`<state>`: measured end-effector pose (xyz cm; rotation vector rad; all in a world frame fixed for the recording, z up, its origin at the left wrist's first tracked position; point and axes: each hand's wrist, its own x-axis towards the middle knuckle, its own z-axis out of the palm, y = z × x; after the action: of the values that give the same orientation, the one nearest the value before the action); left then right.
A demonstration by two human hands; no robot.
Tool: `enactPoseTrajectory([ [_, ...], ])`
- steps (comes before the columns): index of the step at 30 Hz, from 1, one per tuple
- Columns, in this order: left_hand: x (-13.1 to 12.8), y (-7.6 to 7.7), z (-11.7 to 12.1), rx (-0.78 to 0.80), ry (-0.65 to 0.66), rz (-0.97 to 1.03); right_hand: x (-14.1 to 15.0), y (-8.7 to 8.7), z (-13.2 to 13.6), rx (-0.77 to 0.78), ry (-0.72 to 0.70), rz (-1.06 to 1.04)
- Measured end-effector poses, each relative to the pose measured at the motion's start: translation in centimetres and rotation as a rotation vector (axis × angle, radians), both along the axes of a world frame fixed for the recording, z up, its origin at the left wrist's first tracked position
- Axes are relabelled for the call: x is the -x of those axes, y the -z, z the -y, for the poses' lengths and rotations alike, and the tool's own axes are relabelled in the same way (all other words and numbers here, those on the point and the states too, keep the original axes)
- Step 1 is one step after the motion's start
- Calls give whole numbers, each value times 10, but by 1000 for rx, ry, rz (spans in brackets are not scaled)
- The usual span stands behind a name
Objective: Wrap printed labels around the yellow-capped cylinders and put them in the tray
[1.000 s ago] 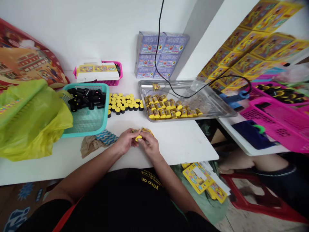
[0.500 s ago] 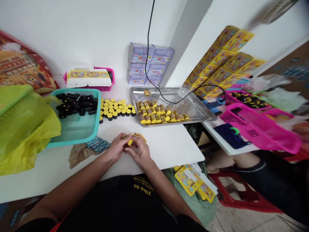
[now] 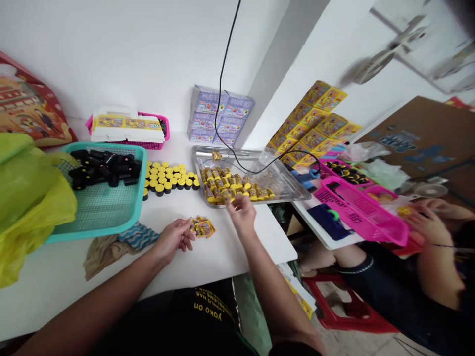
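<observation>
My right hand (image 3: 242,213) is over the front edge of the metal tray (image 3: 293,190). Its fingertips pinch a small gold-and-yellow capped cylinder, which is blurred and partly hidden. Similar wrapped cylinders (image 3: 222,182) stand in rows in the tray's left part. My left hand (image 3: 175,240) rests low over the white table, its fingers loosely curled and apart. Beside its fingertips lies a small pile of printed yellow labels (image 3: 203,227). Behind it, black cylinders with yellow tops (image 3: 169,176) stand grouped on the table.
A turquoise basket (image 3: 98,210) holds black pieces at the left, beside a yellow plastic bag (image 3: 35,198) and a cloth (image 3: 107,252). Purple boxes (image 3: 218,113) and yellow boxes (image 3: 304,123) are stacked behind. A black cable (image 3: 222,74) hangs over the tray. Another person's hands (image 3: 430,222) are at the right.
My hands have parted from around a small yellow cylinder. The right went forward to the tray; the left drew back slightly, uncovering the labels. The view has turned right.
</observation>
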<state>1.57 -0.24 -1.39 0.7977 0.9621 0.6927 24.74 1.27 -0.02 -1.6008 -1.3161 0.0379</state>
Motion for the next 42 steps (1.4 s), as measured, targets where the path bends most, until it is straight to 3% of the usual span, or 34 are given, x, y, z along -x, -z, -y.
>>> enactPoseTrajectory([
  [2,-1,5,-1,29,4,-4,-32,-15,-33,98,219,130],
  [5,-2,10,-3,29,4,-16,-64,-31,-80,228,341,252],
  [8,0,10,-5,-19,-15,-38,-73,-35,-113,408,379,428],
  [12,3,7,-8,-72,-36,-82,-69,-31,-128,514,291,544],
  [17,3,11,-11,-231,-51,-181,-70,-32,-106,322,235,502],
  [22,4,19,-12,-680,-126,-483,-39,-18,-45,78,99,223],
  [25,2,24,-14,-855,-83,-647,-1,0,3,134,-76,118],
  [28,-1,27,-19,-880,-36,-749,30,20,35,304,-160,50],
  [31,5,16,-25,-891,-61,-863,43,35,44,436,-127,82],
  [37,55,-35,-5,-970,31,-1315,47,47,37,439,-98,205],
  [39,76,-35,6,-919,121,-1445,47,48,36,436,-108,170],
  [42,104,-16,14,-866,216,-1487,48,47,35,454,-112,107],
])
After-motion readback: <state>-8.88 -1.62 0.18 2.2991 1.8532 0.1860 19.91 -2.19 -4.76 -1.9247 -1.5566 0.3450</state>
